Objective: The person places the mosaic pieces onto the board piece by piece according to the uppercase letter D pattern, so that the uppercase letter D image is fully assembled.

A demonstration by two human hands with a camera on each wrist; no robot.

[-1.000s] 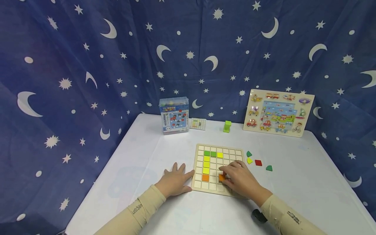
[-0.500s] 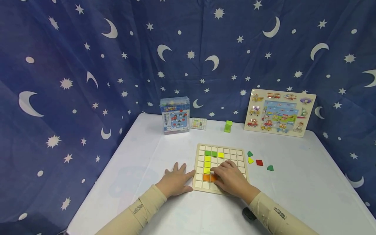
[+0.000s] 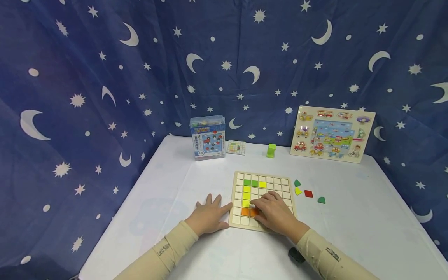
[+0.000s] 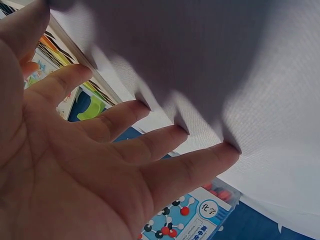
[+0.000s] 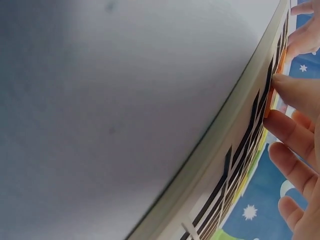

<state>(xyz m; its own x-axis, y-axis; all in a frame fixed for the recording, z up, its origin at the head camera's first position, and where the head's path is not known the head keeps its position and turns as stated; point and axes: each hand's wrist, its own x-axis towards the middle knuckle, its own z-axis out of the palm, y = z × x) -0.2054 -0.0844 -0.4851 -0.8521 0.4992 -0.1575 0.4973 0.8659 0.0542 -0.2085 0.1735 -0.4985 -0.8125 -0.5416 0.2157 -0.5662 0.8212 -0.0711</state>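
Note:
A wooden grid board lies flat on the white table. My right hand is over its lower middle, thumb and index finger pinching an orange square tile at the board's surface. Beside that tile on the left lies another orange tile, with a column of yellow tiles above it. Two green tiles and one yellow tile form a row higher up. Palm down, fingers spread, my left hand rests on the table, its thumb and index finger at the board's left edge.
Right of the board lie a red tile, a small yellow piece and two green rounded pieces. Toward the back stand a clear box with a molecule picture, a pattern card, a green block and a picture puzzle.
My right hand has moved left across the board with the orange tile, bringing it beside the other orange one. In the last half second it stays there. The left hand has not moved.

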